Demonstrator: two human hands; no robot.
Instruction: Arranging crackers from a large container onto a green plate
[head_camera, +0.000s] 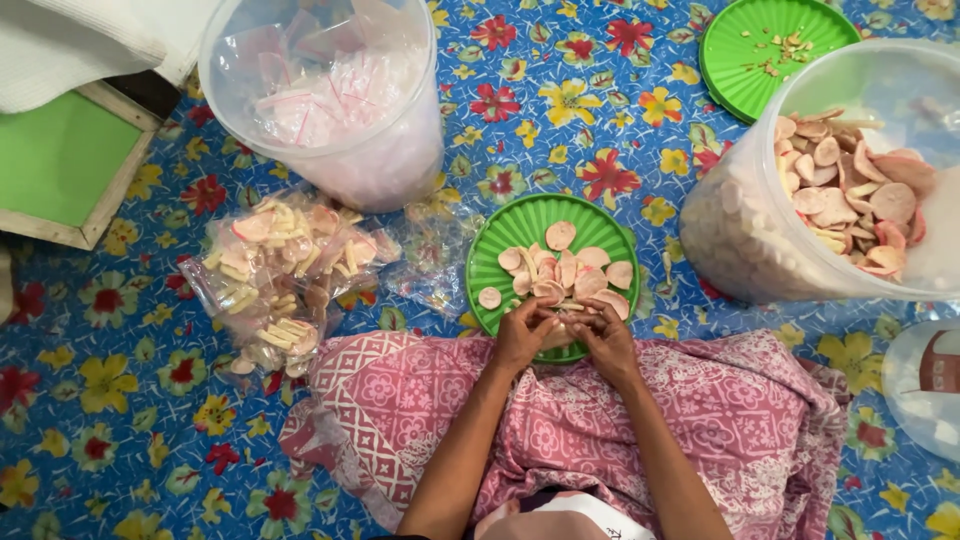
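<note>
Crackers: pale pink and cream raw crackers (565, 268), flat ovals and rounds, lie heaped on the green lid (500, 232) that I take as my landmark; it sits on the floor just beyond my knees.
Left hand: my left hand (522, 332) rests at the near rim of the green lid, fingers curled in on what looks like a small sliver of cracker; the view is too tight between the fingertips for me to be sure.
Right hand: my right hand (606, 340) meets the left at that same rim, fingers pinched together on the same small piece.
Step in hand: I judge I am picking and gathering pieces off the lid, a portion at a time.
Next move: it calls for a light pinch, since the thin discs look brittle and would snap under pressure.
Filled packets: left of the green lid lies a loose pile of small clear bags (280, 275), crinkly and shiny, holding cream sticks and pink rounds.
Empty-bag tub: beyond and left of the lid stands a translucent plastic tub (330, 100) stuffed with flat clear bags.
Cracker tub: right of the lid a large translucent tub (740, 220) lies tipped, more crackers inside.
Second lid: far right beyond the landmark, another ribbed green lid (745, 70) carries crumbs.
Ground: a glossy blue mat (560, 100) with red and yellow flowers.
Lap: pink patterned cloth (720, 400), soft and folded, near side of the lid.
</note>
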